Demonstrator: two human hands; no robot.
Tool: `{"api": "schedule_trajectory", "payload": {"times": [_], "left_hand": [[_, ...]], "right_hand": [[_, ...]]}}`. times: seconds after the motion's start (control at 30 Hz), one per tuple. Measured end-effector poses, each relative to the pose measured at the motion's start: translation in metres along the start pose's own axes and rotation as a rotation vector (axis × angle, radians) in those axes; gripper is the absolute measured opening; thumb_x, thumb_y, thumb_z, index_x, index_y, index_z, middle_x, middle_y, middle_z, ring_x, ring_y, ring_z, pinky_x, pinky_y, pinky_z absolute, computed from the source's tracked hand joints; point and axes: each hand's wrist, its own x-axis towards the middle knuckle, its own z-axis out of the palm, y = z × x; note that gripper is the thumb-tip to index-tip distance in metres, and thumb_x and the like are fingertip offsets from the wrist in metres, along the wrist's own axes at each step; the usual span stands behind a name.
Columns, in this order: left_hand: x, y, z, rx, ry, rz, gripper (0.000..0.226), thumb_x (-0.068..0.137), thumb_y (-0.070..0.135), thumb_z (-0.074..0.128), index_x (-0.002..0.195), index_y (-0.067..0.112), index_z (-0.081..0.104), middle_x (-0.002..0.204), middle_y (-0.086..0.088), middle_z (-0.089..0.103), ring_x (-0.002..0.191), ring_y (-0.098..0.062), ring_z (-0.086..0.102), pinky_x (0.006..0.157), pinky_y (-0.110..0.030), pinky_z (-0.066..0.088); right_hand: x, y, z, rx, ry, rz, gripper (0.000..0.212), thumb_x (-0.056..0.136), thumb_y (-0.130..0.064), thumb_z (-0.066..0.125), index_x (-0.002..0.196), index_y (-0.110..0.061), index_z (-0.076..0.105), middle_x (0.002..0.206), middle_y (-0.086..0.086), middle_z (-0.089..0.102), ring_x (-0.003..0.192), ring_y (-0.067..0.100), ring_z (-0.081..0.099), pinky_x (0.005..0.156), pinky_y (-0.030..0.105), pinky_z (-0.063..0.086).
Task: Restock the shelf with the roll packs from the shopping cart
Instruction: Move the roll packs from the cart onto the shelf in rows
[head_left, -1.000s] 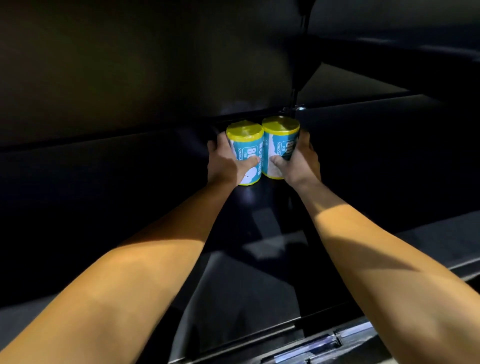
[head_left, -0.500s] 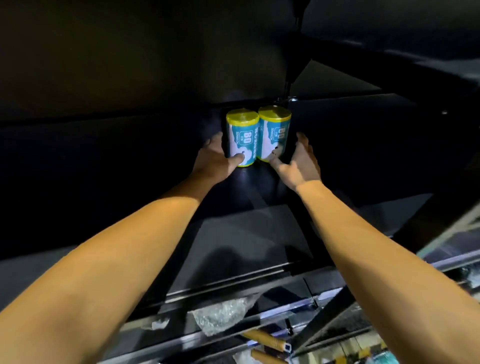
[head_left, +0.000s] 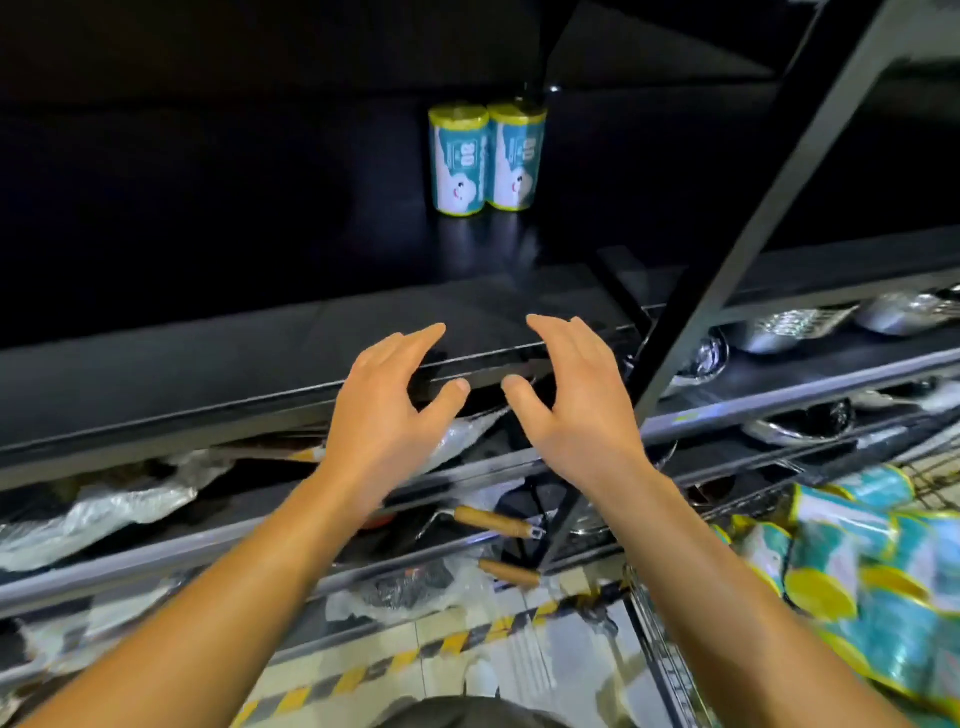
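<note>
Two teal roll packs with yellow tops stand upright and touching at the back of the dark shelf (head_left: 322, 332): the left roll pack (head_left: 458, 160) and the right roll pack (head_left: 515, 156). My left hand (head_left: 387, 415) and my right hand (head_left: 576, 410) hover side by side in front of the shelf's front edge, fingers spread and relaxed, holding nothing. Both are well clear of the packs. More teal and yellow roll packs (head_left: 852, 566) lie heaped in the wire shopping cart (head_left: 654, 639) at the lower right.
A black slanted shelf post (head_left: 748, 218) crosses the right side next to my right hand. Lower shelves hold plastic-wrapped pans with wooden handles (head_left: 493, 522) and metal bowls (head_left: 800, 325). Yellow-black hazard tape (head_left: 415, 654) marks the tiled floor below.
Both hands let go of the two roll packs and drew back out of the shelf toward me. The packs stay standing at the back. The view tilted down, showing the cart and lower shelves.
</note>
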Motion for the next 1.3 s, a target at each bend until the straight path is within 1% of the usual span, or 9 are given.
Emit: {"api": "schedule_trajectory", "payload": {"times": [0.17, 0.27, 0.43, 0.57, 0.67, 0.83, 1.0, 1.13, 1.3], "left_hand": [[-0.081, 0.005, 0.018, 0.012, -0.061, 0.121, 0.062, 0.089, 0.050, 0.053, 0.144, 0.023, 0.050, 0.147, 0.002, 0.051, 0.142, -0.018, 0.037, 0.116, -0.030, 0.026], [-0.116, 0.001, 0.034, -0.029, -0.181, 0.140, 0.067, 0.088, 0.057, 0.046, 0.145, 0.023, 0.049, 0.148, 0.002, 0.049, 0.141, -0.018, 0.037, 0.112, -0.018, 0.019], [-0.169, 0.010, 0.066, -0.087, -0.296, 0.169, 0.065, 0.087, 0.057, 0.046, 0.143, 0.024, 0.052, 0.148, 0.005, 0.049, 0.138, -0.017, 0.039, 0.110, -0.014, 0.017], [-0.197, 0.028, 0.094, -0.095, -0.391, 0.174, 0.064, 0.087, 0.055, 0.048, 0.145, 0.027, 0.050, 0.151, 0.006, 0.046, 0.141, -0.015, 0.035, 0.113, -0.021, 0.019], [-0.210, 0.047, 0.122, -0.118, -0.461, 0.190, 0.063, 0.087, 0.046, 0.054, 0.147, 0.025, 0.048, 0.151, 0.005, 0.046, 0.141, -0.015, 0.034, 0.116, -0.026, 0.022], [-0.223, 0.083, 0.180, -0.112, -0.514, 0.234, 0.063, 0.086, 0.039, 0.060, 0.143, 0.015, 0.052, 0.145, -0.001, 0.052, 0.134, -0.020, 0.042, 0.105, -0.001, 0.010], [-0.229, 0.109, 0.252, -0.071, -0.568, 0.234, 0.068, 0.087, 0.048, 0.056, 0.148, 0.020, 0.046, 0.149, 0.004, 0.048, 0.137, -0.019, 0.042, 0.109, -0.023, 0.026], [-0.230, 0.124, 0.298, -0.036, -0.592, 0.102, 0.066, 0.090, 0.043, 0.064, 0.150, 0.024, 0.042, 0.154, 0.003, 0.042, 0.142, -0.015, 0.033, 0.114, -0.024, 0.019], [-0.217, 0.116, 0.343, 0.029, -0.598, 0.115, 0.070, 0.089, 0.043, 0.068, 0.147, 0.012, 0.045, 0.150, -0.010, 0.048, 0.139, -0.025, 0.043, 0.115, -0.036, 0.031]], "right_hand": [[-0.098, 0.006, 0.003, -0.046, 0.079, 0.021, 0.061, 0.094, -0.043, 0.052, 0.144, -0.009, 0.048, 0.145, 0.007, 0.052, 0.144, 0.028, 0.032, 0.121, 0.041, 0.024], [-0.147, 0.013, 0.002, -0.064, 0.079, 0.097, 0.059, 0.090, -0.037, 0.061, 0.141, -0.007, 0.051, 0.139, 0.006, 0.056, 0.136, 0.019, 0.035, 0.122, 0.041, 0.023], [-0.216, 0.041, -0.004, -0.096, 0.058, 0.217, 0.055, 0.085, -0.035, 0.064, 0.133, -0.008, 0.055, 0.123, 0.005, 0.062, 0.117, 0.025, 0.053, 0.107, 0.054, 0.041], [-0.268, 0.068, -0.018, -0.130, 0.051, 0.376, 0.065, 0.084, -0.045, 0.056, 0.136, -0.005, 0.054, 0.131, 0.012, 0.061, 0.123, 0.034, 0.052, 0.108, 0.053, 0.040], [-0.301, 0.095, -0.033, -0.141, 0.067, 0.519, 0.067, 0.086, -0.041, 0.063, 0.142, -0.006, 0.050, 0.137, 0.015, 0.056, 0.128, 0.036, 0.048, 0.108, 0.046, 0.038], [-0.354, 0.164, -0.058, -0.145, 0.081, 0.670, 0.068, 0.085, -0.028, 0.077, 0.142, -0.005, 0.049, 0.135, 0.019, 0.056, 0.125, 0.038, 0.050, 0.105, 0.043, 0.038], [-0.383, 0.246, -0.079, -0.117, -0.016, 0.743, 0.073, 0.086, -0.027, 0.076, 0.147, -0.005, 0.044, 0.145, 0.017, 0.051, 0.134, 0.038, 0.045, 0.110, 0.042, 0.036], [-0.386, 0.299, -0.090, -0.097, -0.153, 0.716, 0.077, 0.086, -0.025, 0.077, 0.152, -0.010, 0.039, 0.151, 0.016, 0.045, 0.138, 0.035, 0.042, 0.109, 0.042, 0.037], [-0.380, 0.351, -0.080, -0.083, -0.404, 0.581, 0.082, 0.082, -0.018, 0.081, 0.152, -0.011, 0.039, 0.152, 0.016, 0.044, 0.136, 0.039, 0.045, 0.109, 0.043, 0.037]]}}
